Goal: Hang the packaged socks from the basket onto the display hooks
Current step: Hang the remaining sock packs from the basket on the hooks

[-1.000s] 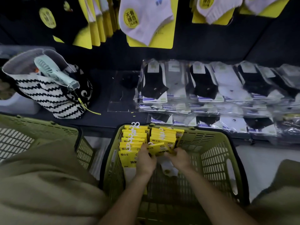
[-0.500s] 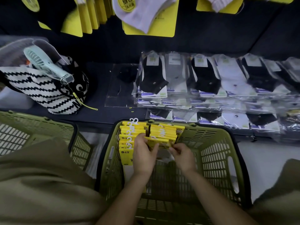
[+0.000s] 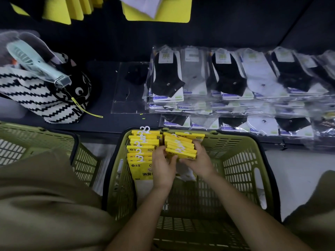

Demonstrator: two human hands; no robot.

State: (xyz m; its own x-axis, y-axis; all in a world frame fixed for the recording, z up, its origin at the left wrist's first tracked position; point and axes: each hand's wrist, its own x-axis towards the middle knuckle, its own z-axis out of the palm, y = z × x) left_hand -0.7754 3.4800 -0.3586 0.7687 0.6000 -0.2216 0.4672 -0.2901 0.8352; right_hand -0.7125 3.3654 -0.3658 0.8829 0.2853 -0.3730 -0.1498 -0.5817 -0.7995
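Observation:
A green plastic basket (image 3: 241, 171) stands in front of me on the floor. At its far end lie two rows of yellow-carded sock packs with white plastic hooks. My left hand (image 3: 163, 165) and my right hand (image 3: 199, 160) clasp the right-hand stack of sock packs (image 3: 181, 147) from both sides. The left-hand row of packs (image 3: 141, 151) lies untouched beside my left hand. Yellow-carded socks (image 3: 155, 8) hang on the dark display wall at the top of the view; the hooks themselves are out of view.
Clear-bagged black, grey and white socks (image 3: 235, 84) lie in rows on the dark shelf behind the basket. A zigzag-striped bag (image 3: 41, 100) with a pale hand fan (image 3: 36, 64) sits at the left. A second green basket (image 3: 36, 142) stands left of my knee.
My hands have moved forward to the far end of the basket and closed around the right-hand stack of packs. The view has tilted down, so the hanging socks sit higher in the frame.

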